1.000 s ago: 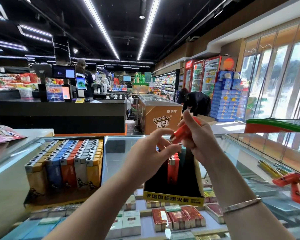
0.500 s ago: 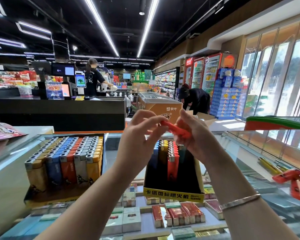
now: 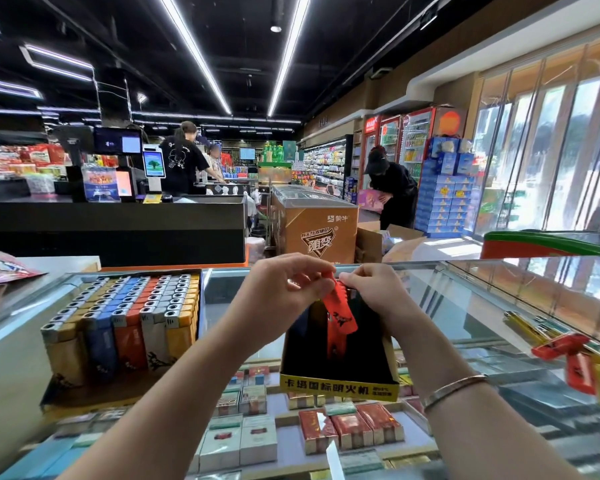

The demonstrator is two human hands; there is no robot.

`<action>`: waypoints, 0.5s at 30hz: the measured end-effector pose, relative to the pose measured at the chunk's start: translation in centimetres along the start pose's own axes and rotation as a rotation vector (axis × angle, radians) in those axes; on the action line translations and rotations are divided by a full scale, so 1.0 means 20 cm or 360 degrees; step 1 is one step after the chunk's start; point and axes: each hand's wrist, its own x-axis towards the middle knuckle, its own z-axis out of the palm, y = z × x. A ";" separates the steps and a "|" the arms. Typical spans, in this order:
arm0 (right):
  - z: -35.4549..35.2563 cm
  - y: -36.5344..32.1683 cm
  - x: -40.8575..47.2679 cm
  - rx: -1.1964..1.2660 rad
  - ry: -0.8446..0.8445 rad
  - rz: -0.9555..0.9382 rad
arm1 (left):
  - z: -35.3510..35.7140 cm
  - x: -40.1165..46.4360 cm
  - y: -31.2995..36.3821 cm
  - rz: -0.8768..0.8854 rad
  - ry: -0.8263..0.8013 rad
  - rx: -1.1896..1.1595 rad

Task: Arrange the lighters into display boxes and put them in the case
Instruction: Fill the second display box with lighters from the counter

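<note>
A red lighter [image 3: 340, 313] hangs upright over a black display box with a yellow front strip [image 3: 338, 389], which stands on the glass counter. My left hand [image 3: 284, 292] and my right hand [image 3: 371, 289] both pinch the lighter's top end, fingertips almost meeting. The box is mostly dark inside; a few lighters at its back are hidden behind my hands. A full display box of lighters [image 3: 122, 327] in yellow, blue, orange and grey rows stands to the left.
Loose red and yellow lighters [image 3: 565, 351] lie on the glass counter [image 3: 465, 306] at the right. Cigarette packs [image 3: 354, 427] fill the case under the glass. Behind are a checkout desk [image 3: 118, 226], a freezer chest [image 3: 312, 223] and people.
The red lighter swung from lying level between my hands to hanging upright, and both hands came down toward the black box. The camera view dipped slightly.
</note>
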 end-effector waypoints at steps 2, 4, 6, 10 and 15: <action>0.00 0.00 0.00 0.0040 0.0001 -0.0001 | 0.00 -0.01 0.00 0.0057 -0.0105 0.0130; 0.00 0.00 0.00 0.0011 0.0009 -0.0014 | 0.01 -0.02 0.00 0.0145 -0.0189 0.0337; 0.00 0.00 0.00 0.0005 0.0007 -0.0017 | 0.02 -0.03 0.00 0.0218 -0.0243 0.0519; 0.00 0.00 0.00 0.0020 -0.0003 -0.0004 | 0.05 -0.03 0.03 0.0330 -0.0314 0.0780; -0.01 0.00 0.00 -0.0033 0.0028 -0.0045 | 0.08 -0.03 0.04 0.0429 -0.0316 0.0910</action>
